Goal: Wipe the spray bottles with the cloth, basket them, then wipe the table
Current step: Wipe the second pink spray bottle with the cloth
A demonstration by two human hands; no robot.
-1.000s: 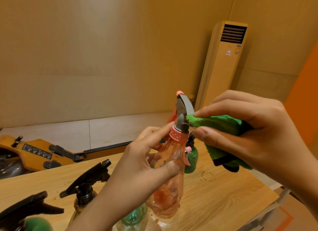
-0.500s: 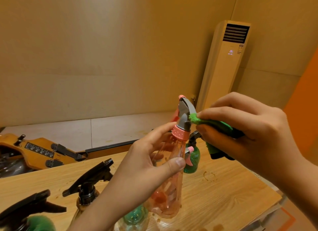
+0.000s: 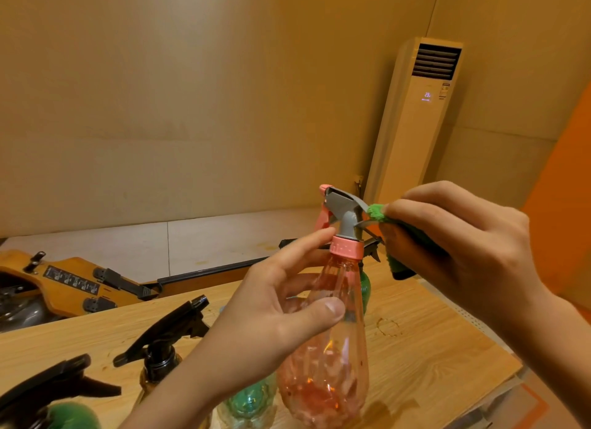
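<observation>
One see-through pink spray bottle (image 3: 324,368) gripped by left hand (image 3: 265,316); right hand (image 3: 463,246) pinches green cloth (image 3: 376,212).

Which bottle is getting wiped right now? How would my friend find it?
Start at the wooden table. Near the middle, the left hand holds one bottle while the right hand presses a green cloth to its top. It is the only clear pink bottle, with a grey spray head; its neighbours on the left have black triggers.
</observation>
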